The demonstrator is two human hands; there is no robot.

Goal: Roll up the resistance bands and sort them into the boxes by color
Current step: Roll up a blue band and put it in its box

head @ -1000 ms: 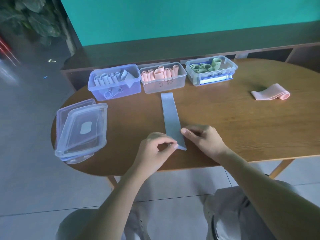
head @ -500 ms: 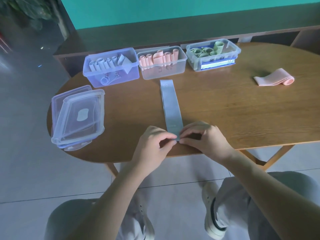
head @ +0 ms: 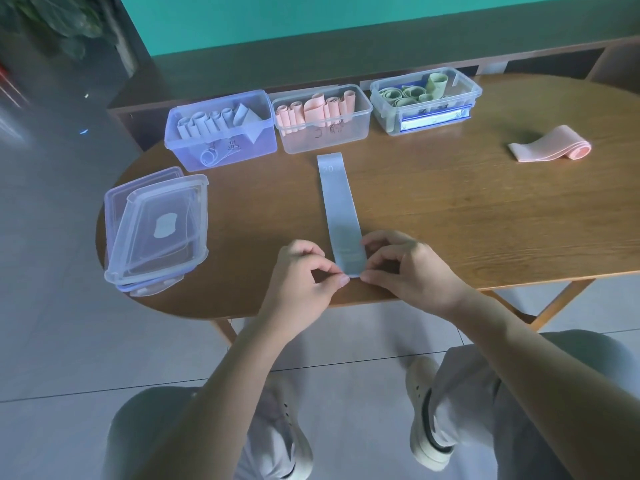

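While the grey-blue band (head: 339,209) lies flat on the wooden table (head: 450,216), its long axis running from 6 to 12 o'clock, its near end is pinched from both sides. Left hand (head: 304,271): thumb and forefinger are closed on the band's near left corner, other fingers curled. Right hand (head: 405,268): thumb and forefinger are closed on the near right corner, other fingers curled above the strip. Along the far edge, three open boxes are set in a row: blue box (head: 221,147) at 11 o'clock with pale rolls, clear box (head: 322,133) at 12 with pink rolls, third box (head: 426,112) at 1 with green rolls. A pink band (head: 550,150), partly rolled, is seen at 2 o'clock, well apart. Stacked lids (head: 159,230) are noted at 9 o'clock
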